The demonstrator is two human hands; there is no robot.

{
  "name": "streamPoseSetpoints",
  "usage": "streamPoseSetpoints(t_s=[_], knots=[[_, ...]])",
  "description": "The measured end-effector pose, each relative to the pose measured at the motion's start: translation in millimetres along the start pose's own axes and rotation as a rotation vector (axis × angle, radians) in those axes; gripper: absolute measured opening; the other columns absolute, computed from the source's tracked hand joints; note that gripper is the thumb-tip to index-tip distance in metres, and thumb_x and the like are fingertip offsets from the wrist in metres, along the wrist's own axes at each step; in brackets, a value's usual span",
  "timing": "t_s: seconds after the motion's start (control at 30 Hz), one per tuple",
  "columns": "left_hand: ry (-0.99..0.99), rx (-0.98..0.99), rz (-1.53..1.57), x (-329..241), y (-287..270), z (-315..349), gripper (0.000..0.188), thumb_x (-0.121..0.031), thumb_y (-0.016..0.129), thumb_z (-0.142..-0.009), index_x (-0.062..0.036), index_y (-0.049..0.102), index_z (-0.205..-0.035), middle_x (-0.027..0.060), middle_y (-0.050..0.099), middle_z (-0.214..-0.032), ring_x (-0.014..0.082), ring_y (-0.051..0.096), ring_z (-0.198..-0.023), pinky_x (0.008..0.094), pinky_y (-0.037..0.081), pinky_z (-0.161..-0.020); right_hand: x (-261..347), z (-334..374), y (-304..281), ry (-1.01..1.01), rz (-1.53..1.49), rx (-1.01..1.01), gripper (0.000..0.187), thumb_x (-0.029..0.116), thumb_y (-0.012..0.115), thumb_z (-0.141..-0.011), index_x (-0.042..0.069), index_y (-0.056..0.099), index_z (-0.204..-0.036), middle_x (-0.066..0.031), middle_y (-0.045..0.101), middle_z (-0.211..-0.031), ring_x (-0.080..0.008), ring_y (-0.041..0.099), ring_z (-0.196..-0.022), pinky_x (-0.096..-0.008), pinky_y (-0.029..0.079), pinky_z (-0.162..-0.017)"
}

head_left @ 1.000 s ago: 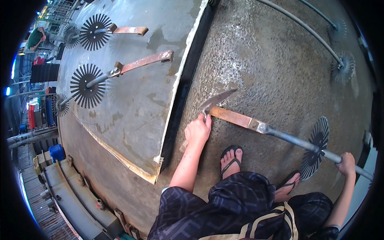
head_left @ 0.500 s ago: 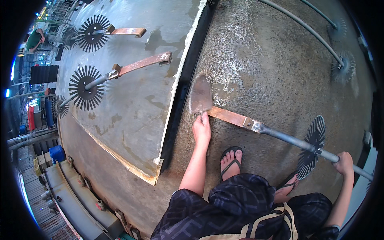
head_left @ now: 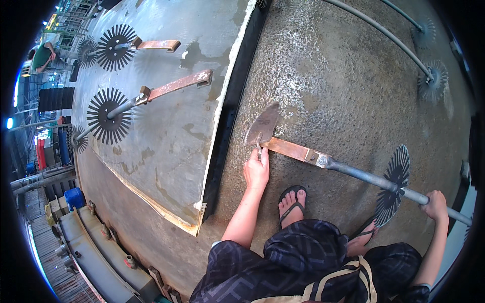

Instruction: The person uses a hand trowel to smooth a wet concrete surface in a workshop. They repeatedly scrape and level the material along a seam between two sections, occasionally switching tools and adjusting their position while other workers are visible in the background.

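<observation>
My left hand [head_left: 256, 172] is closed around the handle of a trowel [head_left: 263, 124] with a worn, pointed metal blade. The blade tilts up and touches or nearly touches the end of a flat copper-coloured bar [head_left: 287, 148]. That bar is bolted to a long grey metal rod [head_left: 364, 175], which carries a black slotted disc [head_left: 395, 184]. My right hand [head_left: 435, 205] wraps round the rod to the right of the disc. Most of the trowel's handle is hidden by my left fingers.
On a grey slab [head_left: 161, 146] at left lie two more rods with slotted discs [head_left: 109, 115] and copper bars [head_left: 180, 86]. Other rods [head_left: 389, 38] rest at upper right. A metal tank [head_left: 96, 252] with a blue motor [head_left: 75, 198] stands lower left. A person [head_left: 44, 56] is far left.
My left hand has turned the trowel: its blade, earlier seen broad and flat, is now tilted with its tip swung to the right. My right hand keeps its grip on the rod.
</observation>
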State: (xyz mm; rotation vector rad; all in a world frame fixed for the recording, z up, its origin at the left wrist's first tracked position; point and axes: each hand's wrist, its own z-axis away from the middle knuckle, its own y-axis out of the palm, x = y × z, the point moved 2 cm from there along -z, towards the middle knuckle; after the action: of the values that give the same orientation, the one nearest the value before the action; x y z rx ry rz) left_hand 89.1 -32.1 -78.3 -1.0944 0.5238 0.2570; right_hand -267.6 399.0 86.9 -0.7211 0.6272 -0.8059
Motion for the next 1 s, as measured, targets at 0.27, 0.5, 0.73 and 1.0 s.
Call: streamPoseSetpoints(t_s=[0.27, 0.5, 0.73, 1.0], knots=[[0.013, -0.095, 0.124, 11, 8, -8, 0.042, -0.038, 0.049, -0.095, 0.0025, 0.059, -0.086, 0.0187, 0.056, -0.062, 0.0271, 0.058, -0.060, 0.0434, 0.046, -0.062, 4, 3, -3, 0.017, -0.020, 0.043, 0.021, 0.015, 0.074, -0.052, 0.002, 0.069, -0.067, -0.0205, 0.063, -0.069, -0.0357, 0.063, -0.073, -0.0419, 0.050, -0.076], [0.033, -0.136, 0.141, 18, 10, -18, 0.043, -0.037, 0.046, -0.096, 0.0025, 0.056, -0.082, 0.0138, 0.053, -0.058, 0.0221, 0.052, -0.057, 0.0400, 0.043, -0.059, 11, 5, -12, 0.048, -0.054, 0.055, 0.022, 0.014, 0.074, -0.050, 0.002, 0.070, -0.067, -0.0199, 0.063, -0.069, -0.0356, 0.062, -0.074, -0.0416, 0.050, -0.077], [-0.008, -0.079, 0.154, 15, 2, -19, 0.043, -0.040, 0.046, -0.095, -0.0001, 0.059, -0.089, 0.0237, 0.058, -0.072, 0.0374, 0.057, -0.072, 0.0453, 0.044, -0.064, 4, 2, -5, 0.015, -0.034, 0.032, 0.020, 0.014, 0.073, -0.050, 0.003, 0.070, -0.066, -0.0201, 0.063, -0.068, -0.0349, 0.063, -0.072, -0.0404, 0.050, -0.076], [-0.058, -0.036, 0.139, 16, 2, -19, 0.045, -0.044, 0.048, -0.092, -0.0033, 0.063, -0.100, 0.0281, 0.062, -0.089, 0.0432, 0.061, -0.087, 0.0462, 0.047, -0.072, 6, 6, 1, -0.011, 0.079, 0.156, 0.021, 0.019, 0.071, -0.053, 0.007, 0.072, -0.071, -0.0168, 0.065, -0.074, -0.0327, 0.064, -0.076, -0.0400, 0.052, -0.075]])
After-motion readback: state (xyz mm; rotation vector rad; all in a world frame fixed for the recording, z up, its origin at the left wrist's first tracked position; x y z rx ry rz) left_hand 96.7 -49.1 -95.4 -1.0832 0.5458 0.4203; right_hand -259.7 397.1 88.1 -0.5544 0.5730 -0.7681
